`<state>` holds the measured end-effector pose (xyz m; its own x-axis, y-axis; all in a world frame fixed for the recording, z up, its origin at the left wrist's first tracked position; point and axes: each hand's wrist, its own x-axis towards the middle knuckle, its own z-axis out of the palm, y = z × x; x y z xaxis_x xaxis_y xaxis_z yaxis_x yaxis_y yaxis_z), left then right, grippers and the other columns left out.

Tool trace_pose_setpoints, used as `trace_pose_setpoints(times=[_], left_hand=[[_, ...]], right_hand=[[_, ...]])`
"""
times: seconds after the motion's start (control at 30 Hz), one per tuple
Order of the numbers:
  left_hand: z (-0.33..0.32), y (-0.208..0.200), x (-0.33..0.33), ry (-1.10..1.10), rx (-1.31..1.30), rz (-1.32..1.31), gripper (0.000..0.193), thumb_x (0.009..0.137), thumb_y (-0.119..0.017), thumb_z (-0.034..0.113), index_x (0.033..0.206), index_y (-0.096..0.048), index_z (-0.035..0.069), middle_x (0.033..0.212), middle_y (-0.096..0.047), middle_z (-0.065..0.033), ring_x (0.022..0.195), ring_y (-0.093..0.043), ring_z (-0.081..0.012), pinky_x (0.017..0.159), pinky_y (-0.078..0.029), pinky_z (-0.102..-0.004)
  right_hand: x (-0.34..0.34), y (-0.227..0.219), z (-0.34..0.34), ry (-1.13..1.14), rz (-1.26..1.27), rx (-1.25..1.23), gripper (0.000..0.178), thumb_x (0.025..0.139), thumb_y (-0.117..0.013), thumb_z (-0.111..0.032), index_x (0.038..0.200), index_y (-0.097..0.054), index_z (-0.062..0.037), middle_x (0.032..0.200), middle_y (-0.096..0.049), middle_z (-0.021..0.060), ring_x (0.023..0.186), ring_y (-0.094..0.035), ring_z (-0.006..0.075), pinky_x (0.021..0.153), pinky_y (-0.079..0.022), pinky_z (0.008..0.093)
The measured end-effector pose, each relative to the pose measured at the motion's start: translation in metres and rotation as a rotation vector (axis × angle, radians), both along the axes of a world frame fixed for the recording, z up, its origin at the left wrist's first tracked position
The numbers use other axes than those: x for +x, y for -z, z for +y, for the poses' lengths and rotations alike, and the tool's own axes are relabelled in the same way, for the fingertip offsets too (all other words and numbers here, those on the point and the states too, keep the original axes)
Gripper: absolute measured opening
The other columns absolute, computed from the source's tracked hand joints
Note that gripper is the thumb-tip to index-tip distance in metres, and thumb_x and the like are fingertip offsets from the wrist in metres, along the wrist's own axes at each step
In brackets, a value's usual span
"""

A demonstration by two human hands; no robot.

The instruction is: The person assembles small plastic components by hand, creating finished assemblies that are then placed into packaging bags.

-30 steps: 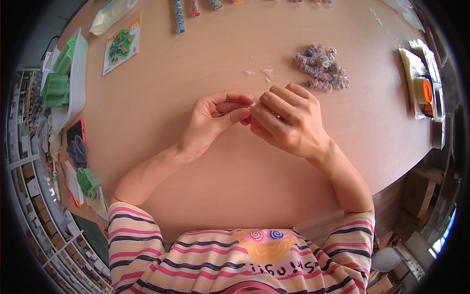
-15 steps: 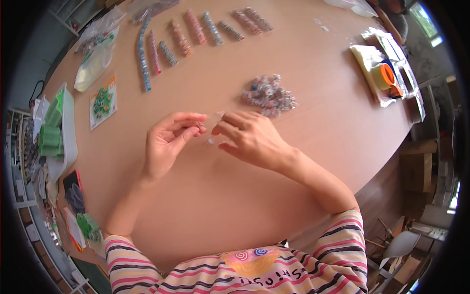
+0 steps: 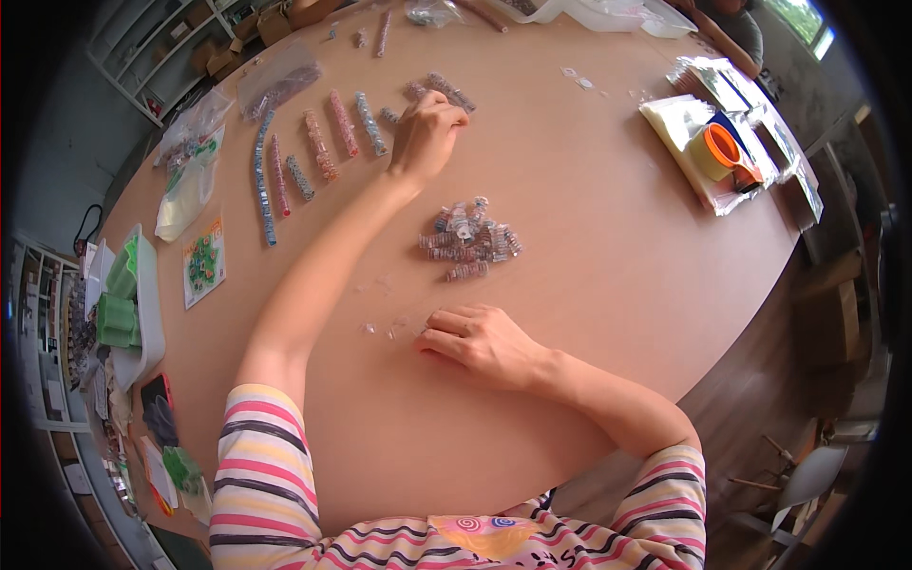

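Pretty busy tan tabletop (image 3: 646, 313) here: heap of small striped rolls (image 3: 472, 249) in the middle, clear scraps (image 3: 369, 329) a bit nearer, row of colourful sticks (image 3: 343, 123) farther back, white tub (image 3: 152, 313) left, flat packets (image 3: 676, 147) right.

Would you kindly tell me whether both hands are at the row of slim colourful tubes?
No, the left hand is at the slim tubes, but the right hand is near the clear plastic scraps.
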<state>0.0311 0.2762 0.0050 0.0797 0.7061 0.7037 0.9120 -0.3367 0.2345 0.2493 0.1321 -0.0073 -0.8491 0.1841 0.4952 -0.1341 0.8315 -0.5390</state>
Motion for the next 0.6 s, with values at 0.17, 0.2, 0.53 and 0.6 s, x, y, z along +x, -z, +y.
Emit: trace_pose_setpoints(times=[0.17, 0.2, 0.53, 0.6], left_hand=[[0.011, 0.001, -0.021, -0.017, 0.153, 0.12, 0.007, 0.075, -0.073, 0.001, 0.081, -0.072, 0.005, 0.091, -0.071, -0.0053, 0.092, -0.062, -0.0247, 0.08, -0.049, -0.0346], [0.006, -0.003, -0.023, -0.019, 0.143, 0.115, 0.007, 0.075, -0.073, 0.001, 0.081, -0.072, 0.005, 0.091, -0.071, -0.0053, 0.092, -0.062, -0.0247, 0.08, -0.049, -0.0346], [-0.15, -0.023, -0.045, 0.089, -0.198, -0.203, 0.018, 0.082, -0.066, -0.006, 0.097, -0.072, 0.003, 0.093, -0.072, -0.0093, 0.091, -0.067, -0.0249, 0.081, -0.053, -0.0347], [-0.155, -0.026, -0.04, 0.109, -0.2, -0.273, 0.018, 0.083, -0.065, -0.006, 0.098, -0.072, 0.002, 0.093, -0.072, -0.0095, 0.09, -0.067, -0.0254, 0.081, -0.053, -0.0354]], right_hand=[[-0.005, 0.004, -0.002, -0.065, 0.08, -0.001, 0.013, 0.084, -0.062, -0.012, 0.092, -0.059, -0.0026, 0.086, -0.056, 0.0084, 0.081, -0.061, 0.0253, 0.07, -0.052, 0.0386], [-0.005, 0.003, -0.001, -0.067, 0.076, -0.011, 0.013, 0.084, -0.062, -0.012, 0.092, -0.059, -0.0026, 0.086, -0.056, 0.0084, 0.081, -0.061, 0.0253, 0.07, -0.052, 0.0386], [0.003, -0.061, 0.088, 0.527, 0.11, -0.205, 0.016, 0.082, -0.069, 0.002, 0.096, -0.072, -0.0063, 0.085, -0.07, 0.0073, 0.068, -0.066, 0.0161, 0.061, -0.052, 0.0295], [-0.004, -0.057, 0.159, 0.705, 0.062, -0.041, 0.013, 0.086, -0.071, -0.015, 0.096, -0.074, -0.0077, 0.083, -0.071, 0.0087, 0.07, -0.066, 0.0181, 0.065, -0.053, 0.031]])
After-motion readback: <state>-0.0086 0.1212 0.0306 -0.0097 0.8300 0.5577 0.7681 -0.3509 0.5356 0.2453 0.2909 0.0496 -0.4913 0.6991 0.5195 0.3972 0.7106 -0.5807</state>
